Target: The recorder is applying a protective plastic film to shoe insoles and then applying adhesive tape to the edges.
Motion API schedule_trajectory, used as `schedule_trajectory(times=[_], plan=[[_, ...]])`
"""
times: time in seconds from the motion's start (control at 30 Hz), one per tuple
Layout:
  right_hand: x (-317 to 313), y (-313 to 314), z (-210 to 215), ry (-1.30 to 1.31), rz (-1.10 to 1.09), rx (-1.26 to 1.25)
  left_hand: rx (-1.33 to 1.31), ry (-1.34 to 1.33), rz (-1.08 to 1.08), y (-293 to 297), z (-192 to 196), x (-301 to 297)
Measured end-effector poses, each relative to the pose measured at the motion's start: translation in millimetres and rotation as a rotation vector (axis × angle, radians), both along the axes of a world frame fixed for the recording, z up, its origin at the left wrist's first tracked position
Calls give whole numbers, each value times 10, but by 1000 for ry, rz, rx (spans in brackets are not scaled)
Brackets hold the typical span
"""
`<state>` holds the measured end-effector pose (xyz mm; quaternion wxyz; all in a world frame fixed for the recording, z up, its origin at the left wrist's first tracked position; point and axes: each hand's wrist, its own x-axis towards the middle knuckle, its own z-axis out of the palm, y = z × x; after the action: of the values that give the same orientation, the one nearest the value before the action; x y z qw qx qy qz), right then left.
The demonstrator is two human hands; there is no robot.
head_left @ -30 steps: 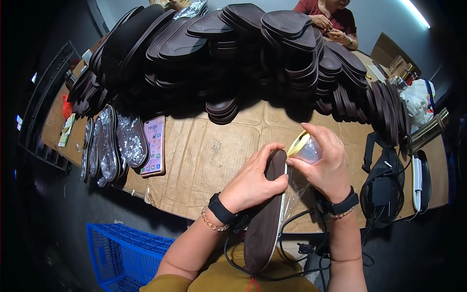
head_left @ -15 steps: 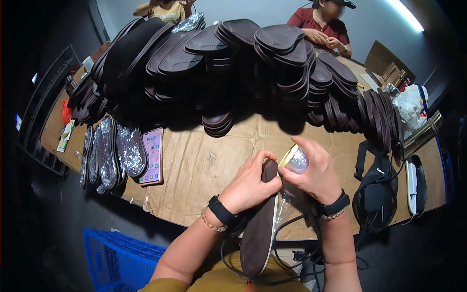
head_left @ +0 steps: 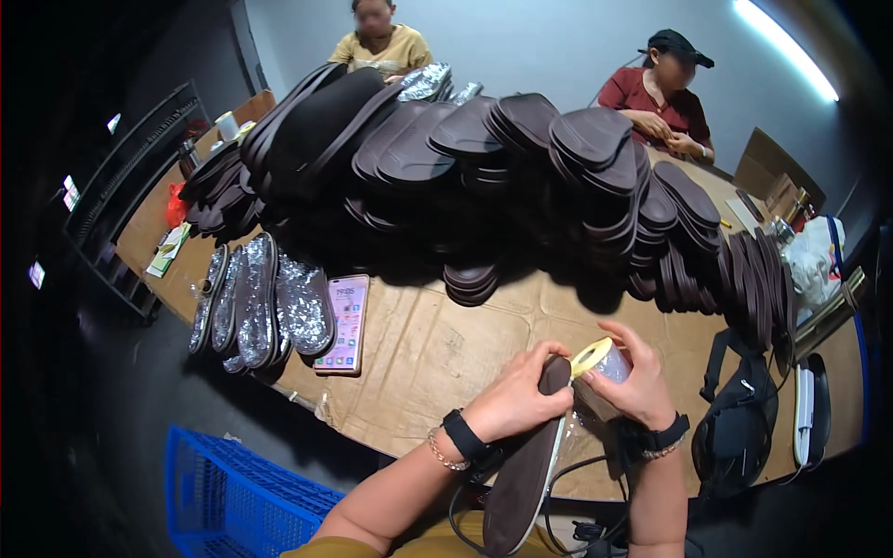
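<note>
My left hand (head_left: 516,398) is closed round the toe end of a long dark brown insole (head_left: 521,479) with a pale edge. The insole slants down toward my lap, its heel near the lower edge of the view. In my right hand (head_left: 649,386) is a roll of clear film (head_left: 611,365) with a yellowish core, its open end showing. The roll sits right beside the tip of the insole, near my left thumb. Some shiny clear film hangs below the roll, along the insole's side; where exactly it is attached cannot be made out.
Tall heaps of dark insoles (head_left: 409,149) cross the cardboard-covered table (head_left: 437,339). Film-wrapped insoles (head_left: 256,298) and a phone (head_left: 343,324) lie at left, a black bag (head_left: 739,418) at right. A blue crate (head_left: 251,498) stands below. Two people sit across.
The view has shifted, so the table and heaps appear lower and further right. The roll has turned, showing more of its hollow core. Both hands keep their holds.
</note>
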<state>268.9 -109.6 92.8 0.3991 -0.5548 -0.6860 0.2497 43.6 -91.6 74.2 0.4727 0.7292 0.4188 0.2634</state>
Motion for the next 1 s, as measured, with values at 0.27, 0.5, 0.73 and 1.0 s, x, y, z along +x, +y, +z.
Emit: schedule_trajectory(times=[0.27,0.5,0.73,1.0], plan=[[58,-24,1,2,-9,-82,-18,-13,13,-56,-48,13],[29,44,242,40,32,-24,-84,-176,2,21,-95,-15],[15,159,435,-171,31,46,-156,-217,-15,58,-108,-29],[-117,135,247,-293,-114,223,-147,-167,-24,1,-72,-54]])
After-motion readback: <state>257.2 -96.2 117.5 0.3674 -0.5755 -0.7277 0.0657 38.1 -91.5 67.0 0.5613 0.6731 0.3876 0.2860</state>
